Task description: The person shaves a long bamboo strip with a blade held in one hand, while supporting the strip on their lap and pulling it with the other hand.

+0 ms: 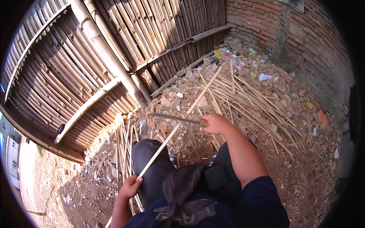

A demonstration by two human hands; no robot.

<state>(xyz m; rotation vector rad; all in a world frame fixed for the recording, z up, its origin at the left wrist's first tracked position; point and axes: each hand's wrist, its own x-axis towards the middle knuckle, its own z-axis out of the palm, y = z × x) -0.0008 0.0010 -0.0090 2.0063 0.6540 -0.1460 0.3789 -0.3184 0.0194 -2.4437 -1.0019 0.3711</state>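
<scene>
My left hand (131, 186), low beside my left knee, is closed round the near end of a long pale bamboo strip (161, 147). The strip slants up and away to the right, past my knee, to the rubble ahead. In my right hand (215, 124) is the short wooden handle of a machete (167, 117), its dark, narrow blade pointing left. The blade crosses the strip about midway along; whether they touch I cannot tell. Both my knees are bent, with dark trousers on them.
A heap of split bamboo strips (247, 98) lies ahead to the right; more strips (123, 146) lie by my left leg. A bamboo wall (159, 26) with a thick pole (108, 53) stands ahead left, a brick wall (311, 45) at right. Stones and litter cover the ground.
</scene>
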